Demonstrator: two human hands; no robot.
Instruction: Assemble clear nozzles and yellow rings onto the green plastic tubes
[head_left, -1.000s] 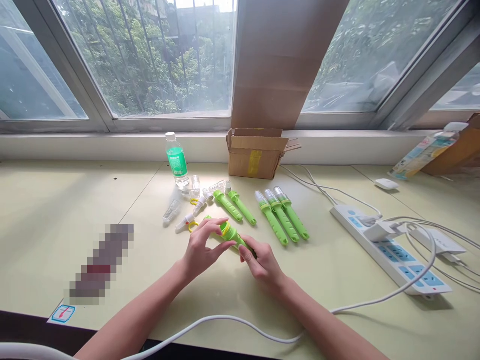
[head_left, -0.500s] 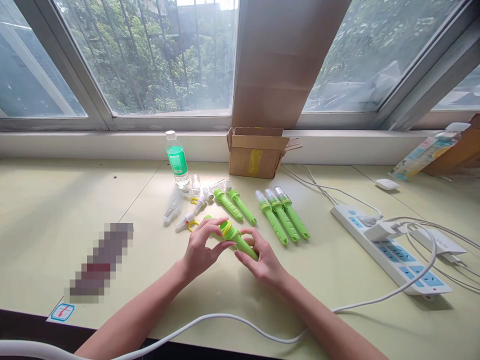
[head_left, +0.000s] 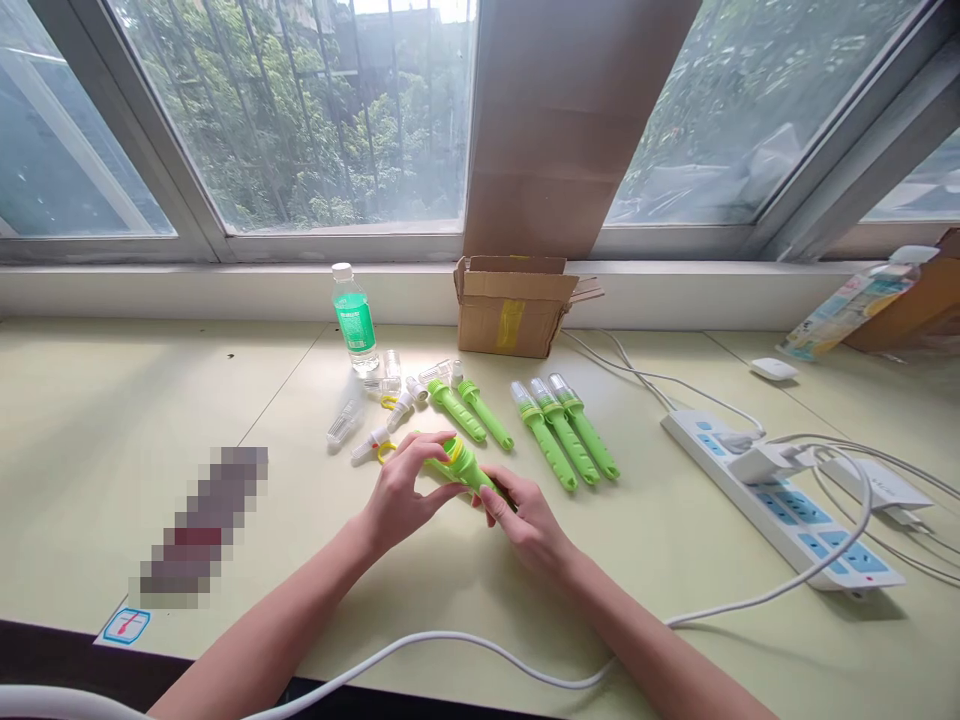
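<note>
Gripping an uncapped green tube (head_left: 472, 475) at near centre, by its collar with the left hand (head_left: 401, 490) and lower down with the right hand (head_left: 531, 520), short of three clear-capped tubes (head_left: 566, 438) at right, seemingly finished, and two uncapped tubes (head_left: 457, 412) farther left, apparently unfinished.

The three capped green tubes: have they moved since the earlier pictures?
No; the capped green tubes lie where they did, nearer the camera and right of the cardboard box.

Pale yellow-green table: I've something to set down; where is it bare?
Bare: left of the clear plastic bottle with green label, bar a dark speck; and between the three clear-capped green tubes and the white power strip. Crowded: between that bottle and the left hand, with loose clear caps and white plastic parts.
</note>
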